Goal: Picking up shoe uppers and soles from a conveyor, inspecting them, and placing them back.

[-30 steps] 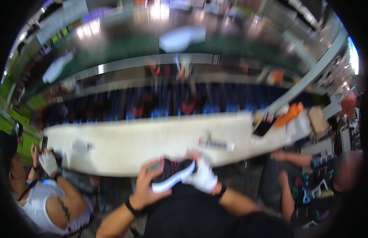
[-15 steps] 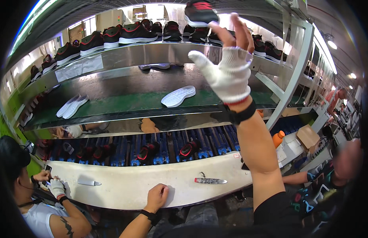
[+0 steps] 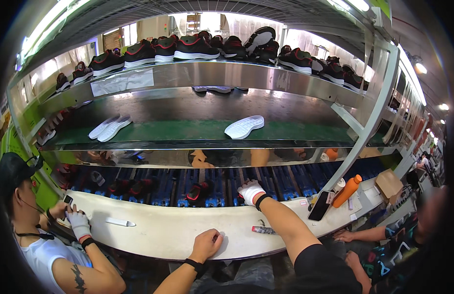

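My left hand rests on the white worktable, its fingers curled in and nothing visible in them. My right hand, in a white glove with bare fingertips, reaches down to the blue slatted conveyor. Its fingers bend over a spot on the slats; whatever lies under them is hidden. Left of it, a black shoe upper with red trim sits on the conveyor. Under my right forearm lies a red-ended tool, partly covered.
Finished black shoes line the upper shelf, one tipped sole-outward. White soles lie on the green belt. A phone and orange bottle stand at right. Co-workers sit at left and right.
My right hand has come down from the upper shelf to the blue conveyor. The shoe that was in the air near it now leans sole-outward among the shelf's shoes. My left hand stays put.
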A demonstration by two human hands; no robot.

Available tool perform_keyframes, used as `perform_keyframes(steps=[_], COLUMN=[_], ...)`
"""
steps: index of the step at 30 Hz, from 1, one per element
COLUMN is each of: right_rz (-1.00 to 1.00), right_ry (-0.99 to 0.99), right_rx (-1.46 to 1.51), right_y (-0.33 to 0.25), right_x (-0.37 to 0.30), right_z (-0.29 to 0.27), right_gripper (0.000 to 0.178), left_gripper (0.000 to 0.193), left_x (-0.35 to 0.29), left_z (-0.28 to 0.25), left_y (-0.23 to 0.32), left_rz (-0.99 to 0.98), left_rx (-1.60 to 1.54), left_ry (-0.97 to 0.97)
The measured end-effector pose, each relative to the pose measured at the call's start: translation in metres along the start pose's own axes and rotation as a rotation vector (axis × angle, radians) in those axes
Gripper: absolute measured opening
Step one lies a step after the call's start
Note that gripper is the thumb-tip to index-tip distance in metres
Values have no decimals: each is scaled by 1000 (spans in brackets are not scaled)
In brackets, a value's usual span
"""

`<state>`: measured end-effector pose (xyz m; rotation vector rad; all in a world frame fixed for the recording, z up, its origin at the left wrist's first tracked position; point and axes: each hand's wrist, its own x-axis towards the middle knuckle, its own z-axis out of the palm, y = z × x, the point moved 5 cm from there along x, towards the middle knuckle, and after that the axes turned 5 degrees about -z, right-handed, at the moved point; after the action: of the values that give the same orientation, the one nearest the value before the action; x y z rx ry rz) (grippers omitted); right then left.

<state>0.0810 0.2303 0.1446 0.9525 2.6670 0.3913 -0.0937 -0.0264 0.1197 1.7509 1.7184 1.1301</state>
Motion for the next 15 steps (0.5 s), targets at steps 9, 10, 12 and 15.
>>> perform_keyframes(steps=[9,10,12,15], right_rz=[-8,-73,-326,-456], right_ry=[574,636,602,919], right_rx=[482,568,652,406], right_y=[-27,-38,-48,-19], right_x=[-64,-81,-110,-139], right_z=[-105,-129,-169,-209], right_gripper=[59,61,58,52], left_gripper=[57,67,64,46], left_x=[10,18,34,41], left_z=[9,2,-4,-48], left_y=[-43,-43,-43,3], left_rz=[-144,-253,-593,-304], left_rx=[-414,-730,-1341,-1252], left_ry=[-9,-4,152,358])
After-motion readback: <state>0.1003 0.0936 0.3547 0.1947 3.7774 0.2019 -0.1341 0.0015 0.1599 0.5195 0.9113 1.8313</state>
